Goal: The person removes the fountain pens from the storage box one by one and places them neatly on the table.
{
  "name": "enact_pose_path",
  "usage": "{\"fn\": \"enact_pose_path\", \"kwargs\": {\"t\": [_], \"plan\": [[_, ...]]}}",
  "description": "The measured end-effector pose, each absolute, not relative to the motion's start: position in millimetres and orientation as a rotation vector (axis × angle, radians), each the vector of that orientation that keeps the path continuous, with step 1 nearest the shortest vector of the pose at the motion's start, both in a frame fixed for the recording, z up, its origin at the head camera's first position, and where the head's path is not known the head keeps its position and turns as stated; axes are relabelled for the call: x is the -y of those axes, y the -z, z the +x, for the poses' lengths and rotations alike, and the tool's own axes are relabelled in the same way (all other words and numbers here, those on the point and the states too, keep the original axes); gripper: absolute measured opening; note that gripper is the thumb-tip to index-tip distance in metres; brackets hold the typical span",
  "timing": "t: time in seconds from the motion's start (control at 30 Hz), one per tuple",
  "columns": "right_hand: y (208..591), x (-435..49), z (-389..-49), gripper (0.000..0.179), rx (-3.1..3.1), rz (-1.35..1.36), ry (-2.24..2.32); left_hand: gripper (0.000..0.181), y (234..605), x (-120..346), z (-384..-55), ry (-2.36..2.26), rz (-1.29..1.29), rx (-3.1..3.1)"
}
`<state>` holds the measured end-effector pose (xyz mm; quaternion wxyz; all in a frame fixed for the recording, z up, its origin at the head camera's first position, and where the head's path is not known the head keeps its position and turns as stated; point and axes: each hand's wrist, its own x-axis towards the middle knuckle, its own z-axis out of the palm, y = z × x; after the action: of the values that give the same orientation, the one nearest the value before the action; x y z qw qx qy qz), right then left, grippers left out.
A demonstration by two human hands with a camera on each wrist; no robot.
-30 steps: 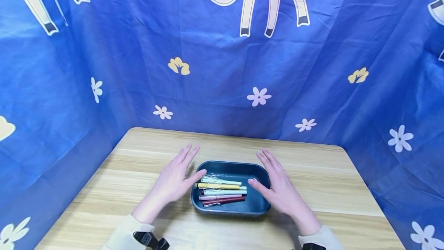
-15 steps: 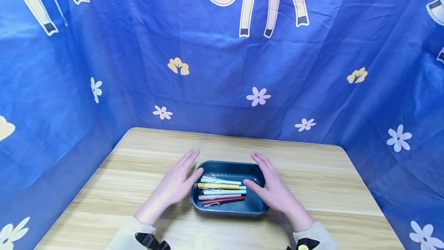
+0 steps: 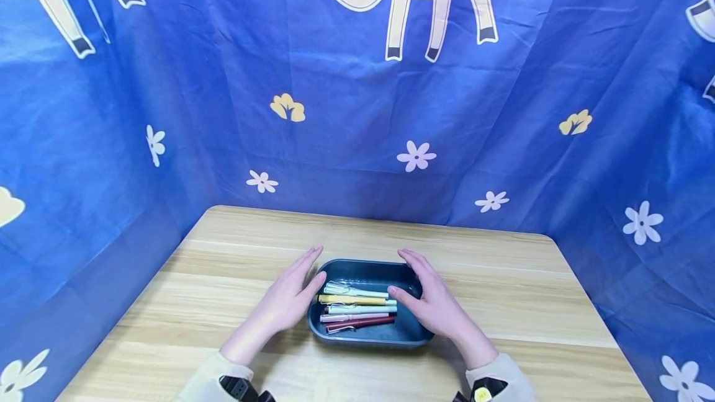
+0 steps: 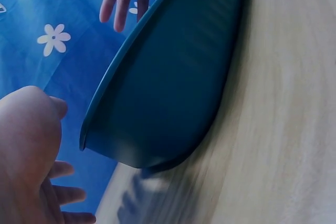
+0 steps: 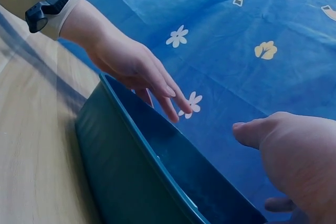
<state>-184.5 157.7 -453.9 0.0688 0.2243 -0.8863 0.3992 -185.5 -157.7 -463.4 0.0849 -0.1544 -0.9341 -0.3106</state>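
A dark teal, rounded oblong tub stands on the wooden table with several clip pens inside. Among them are a yellow pen, a lilac pen and a dark red pen, lying side by side. My left hand hovers at the tub's left end, fingers extended, its thumb by the rim. At the right end, my right hand overlaps the rim in the head view, thumb over the inside. Both wrist views show gaps between the hands and the tub. Neither hand holds anything.
The light wooden table reaches back to a blue patterned curtain, which also closes off both sides. Each wrist carries a black strap device, such as the left wrist's camera band.
My right hand has moved left, closer to the tub. My left hand has shifted slightly, its fingers drawing closer together. The tub and pens have stayed in place.
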Motion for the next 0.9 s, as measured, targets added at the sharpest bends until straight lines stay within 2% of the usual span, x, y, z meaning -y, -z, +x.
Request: {"fn": "enact_pose_path", "kwargs": {"t": [0.57,0.9], "plan": [[461,-146,-191,0.061,2.684,0.805,-1.339,0.051,470,153,-188,1.077,-0.453,2.759],[461,-136,-195,0.058,2.734,0.712,-1.322,0.047,475,151,-189,1.1,-0.452,2.742]]}}
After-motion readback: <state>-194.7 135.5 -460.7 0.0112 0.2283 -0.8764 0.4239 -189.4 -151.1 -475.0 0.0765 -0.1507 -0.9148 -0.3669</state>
